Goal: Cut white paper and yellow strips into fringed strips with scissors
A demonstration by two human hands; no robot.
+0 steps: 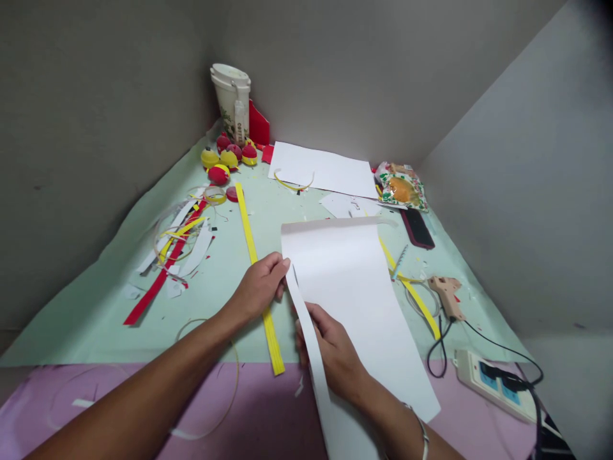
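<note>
My left hand (261, 285) pinches the left edge of a large white paper sheet (352, 287) that curves up off the table. My right hand (330, 351) grips the same sheet lower down, where a narrow white strip (309, 332) splits away from its left side and hangs toward me. What my right fingers hold besides the paper is hidden. A long yellow paper strip (256, 259) lies on the green mat just under my left hand.
Red, yellow and white paper scraps (175, 246) lie at left. Red-and-yellow balls (230, 160) and a cup (231, 99) stand at the back corner. Another white sheet (323, 169), a snack packet (402, 188), a phone (417, 228), a glue gun (446, 294) and a power strip (493, 380) are at right.
</note>
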